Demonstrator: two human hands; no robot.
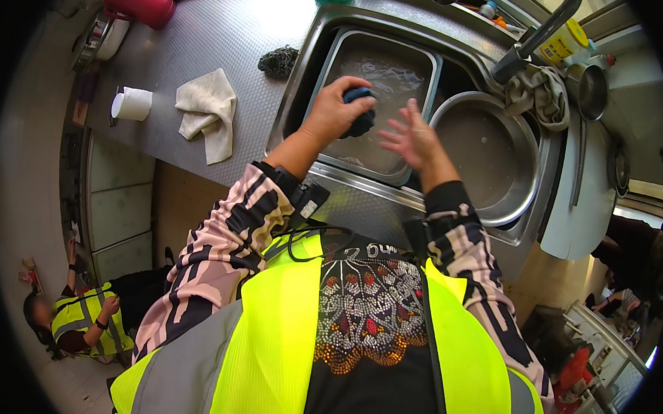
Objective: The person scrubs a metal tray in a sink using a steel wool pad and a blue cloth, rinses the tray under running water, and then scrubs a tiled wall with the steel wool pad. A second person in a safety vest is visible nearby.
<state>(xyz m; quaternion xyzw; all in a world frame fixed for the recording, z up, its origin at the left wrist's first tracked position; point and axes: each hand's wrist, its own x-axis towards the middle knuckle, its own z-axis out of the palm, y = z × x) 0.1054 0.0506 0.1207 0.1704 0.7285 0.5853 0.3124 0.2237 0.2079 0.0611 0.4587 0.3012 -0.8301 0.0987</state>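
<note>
My left hand (332, 110) grips a bunched dark blue cloth or scrubber (360, 114) above a rectangular metal basin (339, 55). Cloudy water (377, 145) lies in that basin, which sits inside a stainless steel sink (298, 81). To the right, my right hand (414, 137) hovers over the basin's right side with fingers spread and nothing in it. Beside it, a round metal bowl (526, 186) in the sink's right part also contains murky water. A dark wire scouring pad (278, 62) rests on the counter left of the sink.
A beige cloth (207, 108), white cup-like object (133, 104) and red thermos jug (137, 1) occupy the steel counter (222, 38). A faucet (519, 56) rises at the back right, near a draped rag (537, 97) and metal ladle (591, 94). Another person (86, 318) is at lower left.
</note>
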